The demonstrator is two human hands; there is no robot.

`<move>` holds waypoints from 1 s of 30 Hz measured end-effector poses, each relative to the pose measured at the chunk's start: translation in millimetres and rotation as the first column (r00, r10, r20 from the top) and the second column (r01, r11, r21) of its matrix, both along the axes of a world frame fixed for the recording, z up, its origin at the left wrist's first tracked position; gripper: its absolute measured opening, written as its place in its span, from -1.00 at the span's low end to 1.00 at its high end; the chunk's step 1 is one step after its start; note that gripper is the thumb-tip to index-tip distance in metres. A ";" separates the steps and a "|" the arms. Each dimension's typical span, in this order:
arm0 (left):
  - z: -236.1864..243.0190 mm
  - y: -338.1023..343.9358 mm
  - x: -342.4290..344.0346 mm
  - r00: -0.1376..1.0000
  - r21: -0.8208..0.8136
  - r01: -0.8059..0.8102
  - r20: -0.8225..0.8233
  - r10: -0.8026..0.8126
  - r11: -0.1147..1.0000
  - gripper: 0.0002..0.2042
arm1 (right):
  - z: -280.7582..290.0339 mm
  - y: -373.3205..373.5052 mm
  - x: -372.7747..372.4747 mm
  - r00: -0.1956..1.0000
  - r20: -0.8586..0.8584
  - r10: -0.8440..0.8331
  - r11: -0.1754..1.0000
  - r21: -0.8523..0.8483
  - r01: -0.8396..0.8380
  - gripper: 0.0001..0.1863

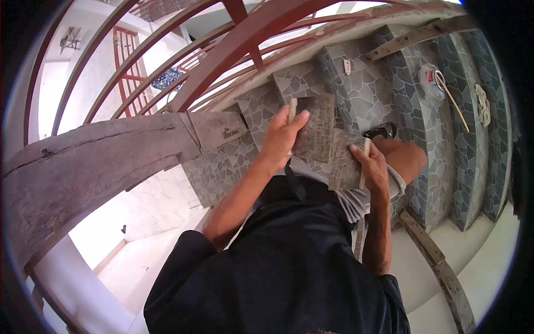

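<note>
In front of my torso I hold two flat, rectangular metal putty scrapers, both smeared grey. My left hand (281,133) grips the pale edge handle of the left putty scraper (315,128), thumb resting along it. My right hand (374,167) is closed round the pale handle of the right putty scraper (343,167), which sits lower and nearer to me. The two blades meet or overlap at their neighbouring corners; whether they touch I cannot tell. Below them show my grey shorts and one bent knee.
Stone-patterned stair steps (364,92) climb to the right. On them lie a small white-and-red packet (348,67), a clear plastic bag (429,82), a thin stick (455,106) and a rope bundle (482,106). A thick wooden beam (100,161) and red railing (222,67) flank the left.
</note>
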State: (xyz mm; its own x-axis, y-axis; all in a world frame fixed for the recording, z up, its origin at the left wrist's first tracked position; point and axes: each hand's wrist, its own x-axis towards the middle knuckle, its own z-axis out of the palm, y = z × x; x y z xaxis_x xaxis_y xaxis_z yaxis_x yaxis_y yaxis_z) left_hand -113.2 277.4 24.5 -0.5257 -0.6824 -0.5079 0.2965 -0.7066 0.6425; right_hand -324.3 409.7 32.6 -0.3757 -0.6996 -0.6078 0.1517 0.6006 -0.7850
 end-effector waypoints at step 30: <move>-1.8 42.0 21.7 0.988 0.388 -0.046 -0.120 0.100 0.920 -0.60 | 13.3 -9.6 46.5 0.333 -0.872 0.360 0.492 -0.126 -0.861 -0.36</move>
State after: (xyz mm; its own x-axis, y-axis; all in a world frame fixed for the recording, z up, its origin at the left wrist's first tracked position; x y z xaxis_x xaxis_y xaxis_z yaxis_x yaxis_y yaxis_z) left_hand -91.5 319.4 22.8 -0.5639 -0.4888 -0.6657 0.4216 -0.8635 0.2769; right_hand -277.8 400.1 45.9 0.2442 -0.9613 0.1278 -0.7682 -0.2722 -0.5795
